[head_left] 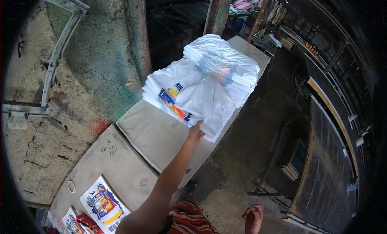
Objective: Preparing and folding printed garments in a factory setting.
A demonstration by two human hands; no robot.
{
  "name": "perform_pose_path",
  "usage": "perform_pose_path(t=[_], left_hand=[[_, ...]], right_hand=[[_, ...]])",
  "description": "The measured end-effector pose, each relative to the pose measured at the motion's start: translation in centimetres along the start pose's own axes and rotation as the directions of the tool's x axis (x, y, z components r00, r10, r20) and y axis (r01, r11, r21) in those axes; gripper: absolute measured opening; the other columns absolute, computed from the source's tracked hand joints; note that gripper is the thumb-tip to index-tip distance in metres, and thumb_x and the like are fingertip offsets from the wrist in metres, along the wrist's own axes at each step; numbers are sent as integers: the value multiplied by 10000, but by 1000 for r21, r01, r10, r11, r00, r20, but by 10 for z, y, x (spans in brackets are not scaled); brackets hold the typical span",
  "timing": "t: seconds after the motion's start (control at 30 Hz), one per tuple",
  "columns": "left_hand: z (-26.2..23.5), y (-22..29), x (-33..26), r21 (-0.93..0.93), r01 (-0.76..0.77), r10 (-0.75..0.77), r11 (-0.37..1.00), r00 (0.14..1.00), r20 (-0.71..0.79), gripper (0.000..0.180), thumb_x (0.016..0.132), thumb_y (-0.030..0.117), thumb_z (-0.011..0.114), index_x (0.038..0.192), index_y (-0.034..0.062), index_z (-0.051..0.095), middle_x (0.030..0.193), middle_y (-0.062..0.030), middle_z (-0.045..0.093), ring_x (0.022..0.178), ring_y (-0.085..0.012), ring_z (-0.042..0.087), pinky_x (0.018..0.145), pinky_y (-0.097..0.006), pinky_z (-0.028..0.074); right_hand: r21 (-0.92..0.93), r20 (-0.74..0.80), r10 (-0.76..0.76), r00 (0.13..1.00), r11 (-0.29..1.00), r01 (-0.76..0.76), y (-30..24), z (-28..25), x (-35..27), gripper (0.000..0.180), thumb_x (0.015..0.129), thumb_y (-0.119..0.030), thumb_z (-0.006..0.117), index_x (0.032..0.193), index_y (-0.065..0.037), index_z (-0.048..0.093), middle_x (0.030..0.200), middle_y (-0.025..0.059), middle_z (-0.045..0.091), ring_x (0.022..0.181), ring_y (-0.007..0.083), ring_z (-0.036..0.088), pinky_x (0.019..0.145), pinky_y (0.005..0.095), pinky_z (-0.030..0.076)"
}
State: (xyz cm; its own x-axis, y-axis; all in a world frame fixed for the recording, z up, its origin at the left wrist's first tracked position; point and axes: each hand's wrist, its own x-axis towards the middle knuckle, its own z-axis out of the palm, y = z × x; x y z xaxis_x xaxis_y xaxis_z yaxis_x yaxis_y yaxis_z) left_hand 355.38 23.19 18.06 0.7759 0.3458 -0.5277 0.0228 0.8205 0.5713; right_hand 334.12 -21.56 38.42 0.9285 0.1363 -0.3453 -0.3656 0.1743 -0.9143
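A person's right hand [196,132] reaches far out over a long grey bench [149,137], its arm stretched up from the lower edge of the view. The hand meets the near corner of a stack of white printed T-shirts [193,92]; the fingers are tucked at or under the fabric edge, so whether the grip is clamped on the cloth or merely pressed against it cannot be told. The top shirt lies face up and shows a bright print in blue, yellow and red.

A second, taller pile of folded white shirts [223,62] lies partly on top of the first, toward the far end of the bench, with coloured print showing along its folds. Both piles sit on the far half of the bench, well apart from the person's body.

On the near end of the bench, at the lower left, lie flat printed sheets [104,203] bearing a colourful emblem, and a small ring-shaped object [71,186] lies just beside them.

A rough, stained wall [60,113] runs along the left side of the bench, and a rusty post [217,12] stands behind the shirts. The person's bare foot [253,218] rests on the concrete floor [250,153] at the lower right, next to red striped cloth [187,220] worn at the waist. The left hand does not show.
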Motion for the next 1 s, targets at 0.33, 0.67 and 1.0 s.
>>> perform_pose_path(t=[0.33,0.67,1.0], left_hand=[[65,91,-105,50,-196,184,979,966,180,550,915,380,661,1349,75,518,1305,-71,598,1211,-203,567,1029,-384,445],[6,-34,-285,371,-225,181,901,972,150,656,916,449,650,1394,27,494,1379,-153,551,1289,-262,497,1098,-381,369],[16,-134,-337,403,-490,602,773,766,-224,699,923,658,495,1151,19,662,999,-160,693,962,-285,652,872,-398,516]], right_hand=[[-219,172,402,899,906,-362,41,72,112,493,935,-419,619,1243,-44,536,1118,146,601,1027,282,590,824,477,481],[-155,661,131,739,987,-37,43,162,150,735,840,-629,526,1386,-159,384,1369,54,440,1222,296,415,903,630,339],[-259,953,139,269,834,487,71,133,224,313,871,-280,683,1090,-76,590,986,53,635,842,216,587,664,383,490]])
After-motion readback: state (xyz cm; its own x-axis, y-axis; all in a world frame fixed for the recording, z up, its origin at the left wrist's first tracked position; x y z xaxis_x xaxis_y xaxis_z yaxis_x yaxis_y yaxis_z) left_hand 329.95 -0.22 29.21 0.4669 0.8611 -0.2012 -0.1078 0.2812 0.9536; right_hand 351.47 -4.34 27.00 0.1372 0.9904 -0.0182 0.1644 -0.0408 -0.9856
